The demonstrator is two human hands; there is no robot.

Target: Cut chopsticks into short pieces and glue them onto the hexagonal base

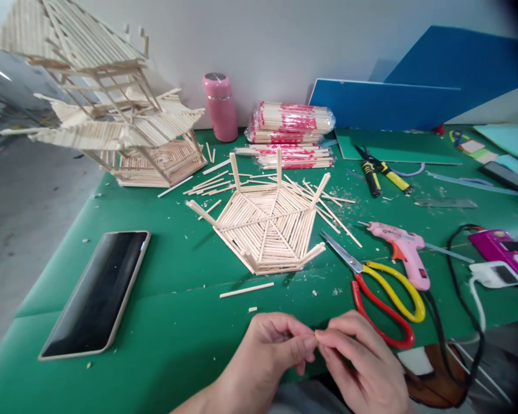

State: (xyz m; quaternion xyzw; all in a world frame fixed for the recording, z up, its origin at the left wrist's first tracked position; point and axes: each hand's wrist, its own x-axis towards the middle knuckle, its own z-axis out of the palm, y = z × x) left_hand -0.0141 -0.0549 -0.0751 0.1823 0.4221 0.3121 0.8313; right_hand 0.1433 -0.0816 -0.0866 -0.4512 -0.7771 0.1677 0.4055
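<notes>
My left hand point(271, 353) and my right hand point(360, 359) meet at the table's near edge, thumbs and fingers pinched close together. Whatever lies between their fingertips is too small or too hidden to make out. Beyond them is a hexagonal base of wooden sticks point(265, 224), with short posts standing up and leaning outward at its corners. A single stick point(247, 290) and a tiny cut piece point(252, 309) lie between the base and my hands. Scissors point(362, 270) with red and yellow handles rest open beside my right hand.
A tiered stick pavilion point(125, 126) stands at the left. Nearby are a phone point(97, 293), a pink flask point(221, 109) and packs of wrapped sticks point(291, 123). To the right lie a pink glue gun point(399, 247) with a trailing cord, pruning pliers point(382, 172) and a purple power socket point(503, 250).
</notes>
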